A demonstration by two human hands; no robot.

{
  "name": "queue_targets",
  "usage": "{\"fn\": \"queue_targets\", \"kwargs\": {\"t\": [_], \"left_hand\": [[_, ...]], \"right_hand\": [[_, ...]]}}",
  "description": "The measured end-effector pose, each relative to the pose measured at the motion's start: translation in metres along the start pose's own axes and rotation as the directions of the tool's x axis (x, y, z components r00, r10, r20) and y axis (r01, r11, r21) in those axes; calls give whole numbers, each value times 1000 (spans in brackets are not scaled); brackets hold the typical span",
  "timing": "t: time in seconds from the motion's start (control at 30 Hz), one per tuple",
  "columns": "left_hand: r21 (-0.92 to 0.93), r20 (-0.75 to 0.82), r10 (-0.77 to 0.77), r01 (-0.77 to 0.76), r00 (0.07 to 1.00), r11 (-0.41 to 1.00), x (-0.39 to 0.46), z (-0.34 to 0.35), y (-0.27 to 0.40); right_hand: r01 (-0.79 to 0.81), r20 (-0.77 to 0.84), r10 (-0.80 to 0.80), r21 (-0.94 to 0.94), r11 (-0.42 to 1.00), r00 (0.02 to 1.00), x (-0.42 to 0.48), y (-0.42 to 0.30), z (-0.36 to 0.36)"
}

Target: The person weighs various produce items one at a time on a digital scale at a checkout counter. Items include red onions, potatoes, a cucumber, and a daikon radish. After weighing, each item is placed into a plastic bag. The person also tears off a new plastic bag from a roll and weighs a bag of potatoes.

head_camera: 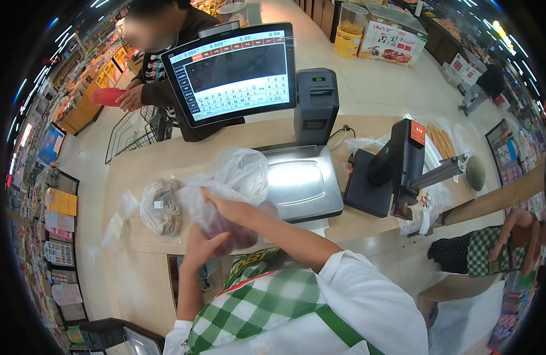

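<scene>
A clear plastic bag of dark reddish round produce (224, 235) is at the counter's near edge, left of a steel weighing scale (299, 182). My right hand (226, 206) grips the gathered upper plastic of this bag. My left hand (206, 244) is against its lower left side, thumb and fingers spread around it. The bag's loose plastic (237, 171) puffs up beyond my hands and touches the scale's left edge. A tied clear bag of brownish-grey goods (161, 207) with a small white label lies to the left of my hands.
A touchscreen (237, 71) and a grey label printer (316, 106) stand behind the scale; a black stand (384, 173) is right of it. A person (166, 57) across the counter (135, 164) holds a red item (108, 96) beside a wire cart (133, 133). Another small bag (120, 222) lies far left.
</scene>
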State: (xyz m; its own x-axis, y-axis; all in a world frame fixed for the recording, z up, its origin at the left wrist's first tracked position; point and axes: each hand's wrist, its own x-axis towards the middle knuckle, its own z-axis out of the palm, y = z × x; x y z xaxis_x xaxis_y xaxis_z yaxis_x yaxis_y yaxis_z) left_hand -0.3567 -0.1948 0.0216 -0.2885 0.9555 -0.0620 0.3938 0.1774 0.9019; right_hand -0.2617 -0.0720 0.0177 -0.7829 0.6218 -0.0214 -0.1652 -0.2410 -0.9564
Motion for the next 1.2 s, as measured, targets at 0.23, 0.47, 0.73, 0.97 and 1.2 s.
{"fn": "queue_targets", "kwargs": {"t": [0.23,0.47,0.73,0.97,1.2], "left_hand": [[-246,-46,162,-168,986,955,74,121,-45],[389,162,633,-638,757,664,100,182,-127],[645,240,491,-516,837,564,102,175,-84],[-286,111,289,-248,951,926,84,149,-13],[-429,179,544,-433,820,793,75,114,47]], "right_hand": [[90,-252,-370,-709,700,894,-14,34,-88],[262,27,-474,-860,438,880,-60,83,-130],[89,-174,-600,-920,382,781,-113,106,-154],[-411,-627,-142,-647,643,766,-170,83,-150],[-185,-516,-387,-750,635,764,-184,108,-148]]}}
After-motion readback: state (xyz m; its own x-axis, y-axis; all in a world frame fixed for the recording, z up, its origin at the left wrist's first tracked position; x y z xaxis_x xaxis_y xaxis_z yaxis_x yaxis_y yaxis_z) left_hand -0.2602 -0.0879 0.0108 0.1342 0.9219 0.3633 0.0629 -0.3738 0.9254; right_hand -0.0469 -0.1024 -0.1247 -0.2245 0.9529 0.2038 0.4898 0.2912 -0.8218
